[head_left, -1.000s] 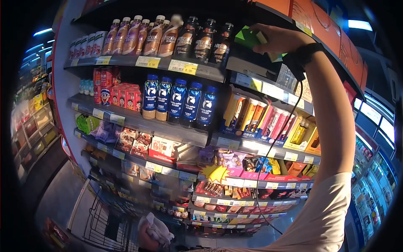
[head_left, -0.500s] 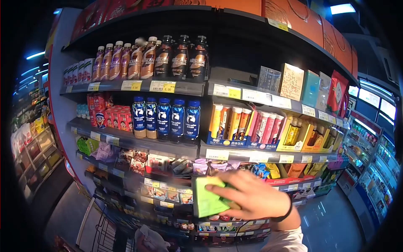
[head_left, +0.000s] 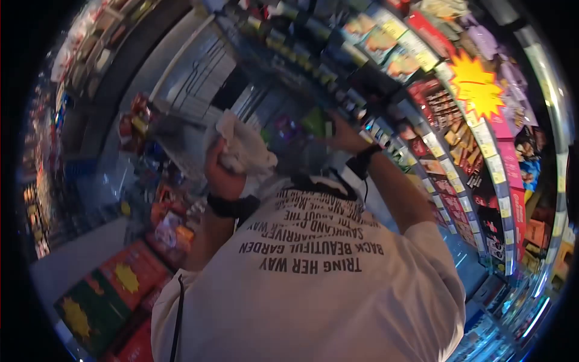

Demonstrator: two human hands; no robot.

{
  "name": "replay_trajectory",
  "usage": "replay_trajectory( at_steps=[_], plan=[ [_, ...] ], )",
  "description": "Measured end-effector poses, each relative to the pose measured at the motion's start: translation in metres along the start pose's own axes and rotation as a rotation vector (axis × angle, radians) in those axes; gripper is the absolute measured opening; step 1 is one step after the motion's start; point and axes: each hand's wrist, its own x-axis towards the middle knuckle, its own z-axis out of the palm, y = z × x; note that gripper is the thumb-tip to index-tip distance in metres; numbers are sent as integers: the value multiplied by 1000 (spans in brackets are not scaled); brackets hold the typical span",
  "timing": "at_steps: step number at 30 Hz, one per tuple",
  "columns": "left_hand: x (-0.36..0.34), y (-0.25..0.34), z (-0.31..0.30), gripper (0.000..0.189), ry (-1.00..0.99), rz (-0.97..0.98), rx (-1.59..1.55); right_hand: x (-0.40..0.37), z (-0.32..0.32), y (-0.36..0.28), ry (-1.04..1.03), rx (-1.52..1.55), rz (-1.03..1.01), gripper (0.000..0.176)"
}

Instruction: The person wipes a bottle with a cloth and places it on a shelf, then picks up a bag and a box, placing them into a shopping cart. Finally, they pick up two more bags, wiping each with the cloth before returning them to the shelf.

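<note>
My left hand [head_left: 224, 173] is closed around a white crumpled bag [head_left: 244, 143], held in front of my body at the left. To its right, my right hand [head_left: 348, 136] grips a bright green box [head_left: 315, 123] by its right side. The box is dim and slightly blurred, low in front of me. Between the hands lies something purple and shiny [head_left: 287, 128], too dark to name. Beyond them is a wire shopping cart [head_left: 194, 71].
Store shelves [head_left: 496, 172] with price tags and packaged snacks curve along the right. A yellow starburst sign [head_left: 476, 84] sticks out from them. At the lower left stand red and green boxes [head_left: 96, 308]. Colourful packages [head_left: 172, 232] lie near my left arm.
My view has tilted from the shelf down to my body and the cart. My right hand has carried the green box away from the shelf front. My left hand has come into view.
</note>
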Motion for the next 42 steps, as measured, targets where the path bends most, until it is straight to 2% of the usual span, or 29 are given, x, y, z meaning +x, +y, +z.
replay_trajectory(
  at_steps=[1,2,5,7,10,12,14,15,16,19,22,26,27,30,32,33,34,36,37,38,39,40,41,42],
  plan=[
    [-9,-2,-13,42,-17,130,153,6,16,13,0,-49,68,96],
    [-19,0,-30,42,50,177,199,17,27,23,11,-113,119,95],
    [-62,2,-68,45,228,277,332,43,64,89,-1,-158,47,91],
    [-72,-2,-74,46,305,369,389,52,94,129,-22,-74,193,89],
    [-99,17,-46,49,264,322,-52,82,116,113,-53,-153,217,82],
    [-117,19,-53,50,380,401,-110,100,143,111,-94,-277,264,81],
    [-135,24,-52,51,446,420,-120,120,177,156,-140,-429,403,86],
    [-145,26,-55,51,450,389,-111,132,184,140,-197,-469,478,90],
    [-149,27,-62,52,541,424,-78,142,197,144,-221,-472,478,92],
    [-158,38,-74,53,553,436,-15,159,220,142,-292,-420,423,101],
    [-153,45,-85,53,593,391,-35,165,235,140,-152,-359,208,102],
    [-139,51,-86,52,474,356,-95,160,220,140,-116,-271,273,81],
    [-131,52,-86,52,440,357,-127,160,211,146,-70,-273,230,64],
    [-104,58,-77,50,313,330,-126,148,159,110,-7,-168,344,52],
    [-81,62,-71,51,248,265,-64,137,124,110,56,-66,253,37],
    [-66,58,-77,49,277,307,-98,123,98,79,79,-56,224,32],
    [-56,59,-83,48,244,238,-102,108,74,50,114,-56,186,27],
    [-35,60,-83,47,146,133,-71,84,36,8,215,-256,164,24],
    [-21,59,-75,47,98,98,-30,61,17,-54,316,-322,162,19],
    [-9,58,-59,46,62,105,54,48,-9,-71,338,-274,36,17],
    [7,54,-48,49,76,53,-2,32,-37,-114,368,-317,-137,19],
    [21,55,-37,52,-128,17,1,18,-67,-155,361,-348,-337,17],
    [40,46,-31,49,-166,39,34,0,-91,-207,396,-400,-406,20],
    [57,38,-26,45,-203,63,67,-23,-107,-258,493,-518,-387,25]
  ],
)
